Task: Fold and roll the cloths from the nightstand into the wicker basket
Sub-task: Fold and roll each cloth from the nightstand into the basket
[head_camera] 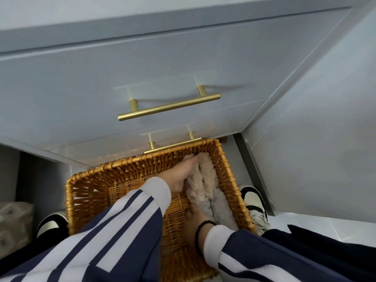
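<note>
We stand close against a pale grey nightstand (142, 64) with two brass drawer handles (168, 106); pale tiled floor below, a black-and-white shoe (254, 202) either side of the wicker basket (85, 180).

Basket sits on the floor just in front of the lower drawer. Two rolled fluffy cloths lie end to end along its right wall: a beige cloth (203, 176) at the far end, a grey cloth (219, 210) nearer us.

Left hand (179, 176): fingers laid along the beige roll, pressing it towards the wall. Right hand (195, 218): at the near end of the grey roll, fingers tucked against it; whether they curl round it we cannot tell.

Handling, our judgement: light, soft, plush pile, not slippery, nothing fragile; rolls will spring open if released loosely. Best held across the roll's middle, over the loose edge.

No brand, label or readable writing seen.
</note>
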The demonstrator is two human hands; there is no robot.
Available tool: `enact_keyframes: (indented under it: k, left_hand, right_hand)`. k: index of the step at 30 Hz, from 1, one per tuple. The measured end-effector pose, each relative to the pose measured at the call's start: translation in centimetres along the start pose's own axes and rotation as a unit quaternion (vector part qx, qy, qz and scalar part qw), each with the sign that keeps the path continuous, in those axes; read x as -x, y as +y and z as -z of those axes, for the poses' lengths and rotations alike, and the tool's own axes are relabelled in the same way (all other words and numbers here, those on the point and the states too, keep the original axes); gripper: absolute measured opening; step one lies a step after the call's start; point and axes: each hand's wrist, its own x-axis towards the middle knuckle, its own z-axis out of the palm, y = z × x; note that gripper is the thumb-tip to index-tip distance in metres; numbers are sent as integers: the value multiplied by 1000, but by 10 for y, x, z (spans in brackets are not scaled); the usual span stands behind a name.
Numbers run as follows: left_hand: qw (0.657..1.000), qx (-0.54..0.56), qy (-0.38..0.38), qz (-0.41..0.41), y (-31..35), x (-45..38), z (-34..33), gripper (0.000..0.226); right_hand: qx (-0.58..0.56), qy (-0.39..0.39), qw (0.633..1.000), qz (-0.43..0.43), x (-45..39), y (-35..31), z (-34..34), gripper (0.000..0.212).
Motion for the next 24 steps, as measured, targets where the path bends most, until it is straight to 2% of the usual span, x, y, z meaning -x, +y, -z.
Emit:
enact_keyframes:
  k: [1,3,6,8,10,16,20,24]
  left_hand:
    - [1000,-11,-4,2,-2,1,5,45]
    - [1000,-22,18,0,-1,12,12,39]
    - [999,-19,49,12,-1,31,19,61]
    - [997,-28,74,3,6,47,15,65]
    - [995,-44,91,-22,12,70,9,62]
    - [990,-73,84,-84,23,136,-9,63]
    - [985,-86,90,-120,28,182,-21,76]
    - [973,-120,104,-167,34,231,-30,64]
  right_hand:
    - [52,14,998,21,3,-1,3,46]
    - [37,34,998,30,10,-4,8,43]
    - [-33,47,998,9,25,-6,16,40]
    - [-83,44,995,-15,36,-4,21,38]
    - [-131,59,989,-36,56,1,28,32]
    - [-152,66,981,-98,123,21,50,34]
    - [-181,102,969,-134,171,28,65,34]
    - [-239,171,944,-151,211,35,82,37]
